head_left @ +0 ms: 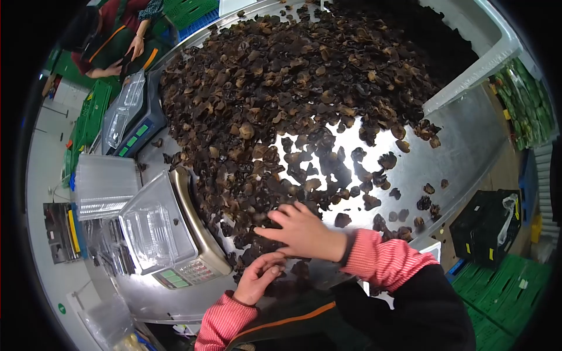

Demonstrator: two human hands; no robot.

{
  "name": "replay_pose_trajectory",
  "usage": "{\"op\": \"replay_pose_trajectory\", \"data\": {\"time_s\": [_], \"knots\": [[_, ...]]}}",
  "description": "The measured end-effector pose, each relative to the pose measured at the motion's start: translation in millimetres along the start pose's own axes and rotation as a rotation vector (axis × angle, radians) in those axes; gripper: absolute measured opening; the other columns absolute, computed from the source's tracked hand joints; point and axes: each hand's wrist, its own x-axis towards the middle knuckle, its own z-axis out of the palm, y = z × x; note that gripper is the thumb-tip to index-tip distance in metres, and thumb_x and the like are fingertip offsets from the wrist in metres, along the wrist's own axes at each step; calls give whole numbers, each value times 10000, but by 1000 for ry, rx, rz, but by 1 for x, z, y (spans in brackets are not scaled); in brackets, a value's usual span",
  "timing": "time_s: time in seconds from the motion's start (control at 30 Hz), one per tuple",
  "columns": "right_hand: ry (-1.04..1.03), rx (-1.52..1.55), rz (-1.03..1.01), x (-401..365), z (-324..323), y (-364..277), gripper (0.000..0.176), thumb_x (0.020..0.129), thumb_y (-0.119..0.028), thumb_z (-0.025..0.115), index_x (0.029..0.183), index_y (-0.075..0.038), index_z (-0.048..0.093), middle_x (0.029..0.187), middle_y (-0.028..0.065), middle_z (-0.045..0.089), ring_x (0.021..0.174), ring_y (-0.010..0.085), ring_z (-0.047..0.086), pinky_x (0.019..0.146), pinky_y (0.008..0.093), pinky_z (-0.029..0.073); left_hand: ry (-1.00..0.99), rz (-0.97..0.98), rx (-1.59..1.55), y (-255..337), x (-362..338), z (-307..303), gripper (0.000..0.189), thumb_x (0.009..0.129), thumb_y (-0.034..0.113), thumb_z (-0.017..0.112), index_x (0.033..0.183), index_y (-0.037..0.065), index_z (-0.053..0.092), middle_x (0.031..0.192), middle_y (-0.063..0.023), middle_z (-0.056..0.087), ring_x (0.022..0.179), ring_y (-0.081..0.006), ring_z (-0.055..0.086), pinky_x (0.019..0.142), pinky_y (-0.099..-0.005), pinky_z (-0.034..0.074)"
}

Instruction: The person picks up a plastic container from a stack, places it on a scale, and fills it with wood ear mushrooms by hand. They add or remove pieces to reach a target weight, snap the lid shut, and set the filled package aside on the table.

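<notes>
A broad heap of dark brown, ear-shaped mushrooms (281,76) covers much of the metal table (462,134). Over the near edge of the heap, my right hand (310,234) reaches with fingers spread, palm down, just above or touching the mushrooms. My left hand (259,279) is beside it, lower and to the left, with its fingers curled and the thumb close to them. Whatever the left hand may hold is too small or hidden to tell. Left of my hands, a weighing scale (202,266) carries a clear plastic tray (157,225).
Stacked clear trays (105,181) stand left of the scale. A second scale (137,131) with a clear tray is farther back, near another person (117,41). At the right are a black crate (486,228), green crates (497,298) and bagged green vegetables (524,105).
</notes>
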Motion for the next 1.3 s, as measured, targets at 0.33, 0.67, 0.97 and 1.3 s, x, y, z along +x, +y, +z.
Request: {"op": "replay_pose_trajectory", "data": {"time_s": [0.33,0.67,0.97,1.3], "knots": [[339,-220,366,28,-65,84,751,788,-489,762,1400,-125,520,1101,114,569,1027,309,566,913,442,461,119,84,49,-12,0,2,380,1033,138,550,1398,49,491,1206,-94,634,1063,-159,624,948,-308,509],[-1,-54,88,-24,4,-25,762,737,-389,818,1407,-172,529,1254,115,540,1207,338,481,1046,497,385,297,153,31,-12,-8,-21,372,1020,130,567,1379,50,512,1145,-90,658,1021,-167,645,917,-306,528],[-124,-161,656,-77,-50,-19,1052,644,-365,903,1517,-145,360,1133,198,500,875,335,644,723,411,564,456,361,1142,13,3,-49,1031,603,182,910,1492,130,392,1397,-211,434,1282,-398,431,1086,-486,384],[14,153,665,-18,46,-27,903,709,-132,829,1487,-160,372,1145,226,516,978,378,640,787,416,558,333,429,1277,6,70,-37,986,631,22,816,1498,155,367,1348,-196,435,1194,-441,477,1024,-467,435]]}}
